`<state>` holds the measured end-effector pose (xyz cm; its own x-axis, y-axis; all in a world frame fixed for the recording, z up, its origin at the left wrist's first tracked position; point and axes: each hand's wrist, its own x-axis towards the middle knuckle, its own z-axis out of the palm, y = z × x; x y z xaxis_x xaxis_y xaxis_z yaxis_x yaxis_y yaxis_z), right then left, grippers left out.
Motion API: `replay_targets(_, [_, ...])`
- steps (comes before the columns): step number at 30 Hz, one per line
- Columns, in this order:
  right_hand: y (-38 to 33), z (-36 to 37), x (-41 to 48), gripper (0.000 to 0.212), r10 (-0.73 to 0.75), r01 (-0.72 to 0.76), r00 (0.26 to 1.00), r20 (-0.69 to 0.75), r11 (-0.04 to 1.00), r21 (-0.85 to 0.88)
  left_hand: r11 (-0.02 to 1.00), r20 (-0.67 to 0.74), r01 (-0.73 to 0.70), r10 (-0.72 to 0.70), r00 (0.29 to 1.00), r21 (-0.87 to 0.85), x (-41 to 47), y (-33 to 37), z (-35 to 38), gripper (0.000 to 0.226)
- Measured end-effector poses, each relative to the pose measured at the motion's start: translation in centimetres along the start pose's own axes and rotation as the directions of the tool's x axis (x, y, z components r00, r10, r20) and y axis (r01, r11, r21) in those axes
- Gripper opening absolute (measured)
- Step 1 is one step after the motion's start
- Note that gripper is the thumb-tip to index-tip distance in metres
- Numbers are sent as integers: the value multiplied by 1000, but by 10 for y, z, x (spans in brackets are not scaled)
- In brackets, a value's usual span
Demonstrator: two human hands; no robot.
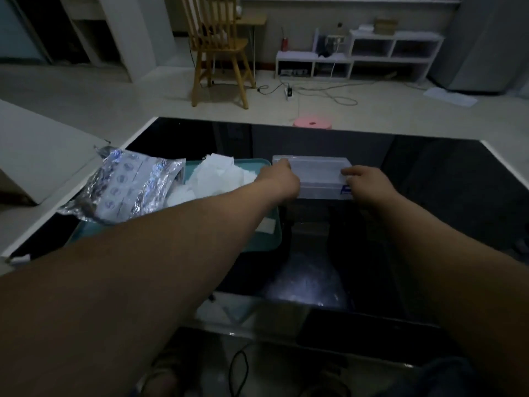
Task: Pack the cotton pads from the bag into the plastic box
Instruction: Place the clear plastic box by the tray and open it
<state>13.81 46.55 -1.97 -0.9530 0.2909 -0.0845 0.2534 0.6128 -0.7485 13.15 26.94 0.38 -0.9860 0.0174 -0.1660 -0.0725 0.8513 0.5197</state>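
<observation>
Dark glossy table [429,196] fills mid-frame, both bare forearms stretched across it. Teal tray [257,242] on table's L part. Crinkled foil bag [126,187] lies over tray's L edge, mouth toward tray. Loose white cotton pads [217,176] heaped in tray, just R of bag. Clear plastic box [317,176], lid on, sits beside tray's far R corner. L hand [282,179] on box's L end, fingers curled onto it. R hand [363,179] on box's R end, fingers bent over top edge; grip firmness: can't tell.
</observation>
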Motion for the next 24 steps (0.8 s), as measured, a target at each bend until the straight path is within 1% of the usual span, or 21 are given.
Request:
replay_targets(2, [13, -4, -20, 42, 31, -31, 999, 6, 999, 37, 996, 2, 38, -38, 999, -80, -25, -3, 18, 45])
replay_targets(5, [30, -11, -32, 45, 34, -35, 999, 13, 998, 50, 976, -7, 72, -75, 997, -206, -55, -1, 40, 46])
replay_targets(10, [39, -4, -45, 45, 66, -65, 998, -8, 990, 127, 937, -42, 78, -98, 994, -342, -66, -3, 53, 45])
replay_targets(12, [40, -3, -46, 44, 69, -67, 998, 0, 983, 172, 919, -37, 97, -120, 992, -381, -67, -2, 52, 46])
replay_targets(15, [41, -9, -45, 46, 73, -82, 996, 51, 976, 201, 900, -29, 123, -149, 988, -419, -66, -2, 54, 50])
replay_targets(18, [43, -10, -44, 53, 70, -86, 994, 84, 975, 205, 877, -6, 162, -184, 983, -452, -63, 1, 54, 54])
replay_targets(20, [45, -5, -44, 64, 53, -62, 996, 71, 989, 135, 856, 19, 189, -206, 978, -480, -62, 5, 52, 55])
replay_targets(21, [47, -1, -44, 65, 45, -50, 998, 51, 991, 120, 847, 25, 201, -216, 976, -492, -61, 6, 51, 56])
replay_targets(24, [48, 3, -43, 63, 50, -52, 999, 21, 987, 150, 821, 49, 237, -248, 967, -519, -57, 7, 50, 60])
